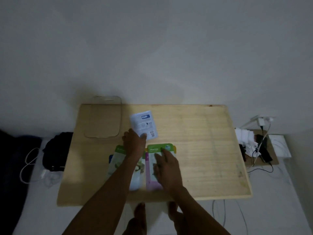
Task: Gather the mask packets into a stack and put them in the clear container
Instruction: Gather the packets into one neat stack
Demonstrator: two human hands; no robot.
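Observation:
On the wooden table (203,150) lie several mask packets. A white packet (144,123) with its printed back up lies farthest from me, and the fingertips of my left hand (134,141) rest on its near edge. Under my left forearm lies a green-topped packet (121,150) over others. My right hand (166,168) presses flat, fingers apart, on a green and pink packet (152,167). The clear container (104,116) stands at the table's far left corner, with nothing visible in it.
A black bag (56,151) and a white cable (28,163) lie on the floor to the left. To the right are a charger, cables, crumpled paper and a dark phone (264,150) on a small board. My feet show below the table's near edge.

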